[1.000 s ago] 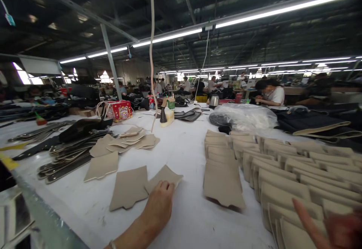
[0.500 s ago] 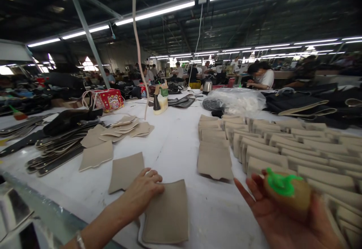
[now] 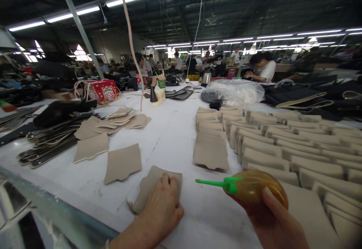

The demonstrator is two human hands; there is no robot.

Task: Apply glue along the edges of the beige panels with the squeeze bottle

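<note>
My left hand [image 3: 162, 205] lies over a beige leather-like panel [image 3: 147, 188] at the front of the table, fingers bent and pressed together on it near its right edge. The hand and forearm cover the panel's near part. Wrapped in my right hand [image 3: 278, 222] is a squeezable amber glue bottle [image 3: 261, 188], tilted on its side. Its thin green nozzle [image 3: 212, 183] points left, above the white tabletop and apart from the panel. Just beyond my left hand, another beige panel [image 3: 123, 163] lies flat.
Rows of folded beige panels [image 3: 263, 143] fill the table's right side. At left lie loose beige panels [image 3: 92, 147] and stacked black strips [image 3: 53, 143]. Further back are a red bag [image 3: 103, 91], clear plastic wrap [image 3: 234, 92] and a kettle [image 3: 206, 78]. Several people work beyond.
My left hand has moved right and nearer, onto the panel. My right hand has closed around the bottle and turned it, so the nozzle points left. The view has shifted slightly.
</note>
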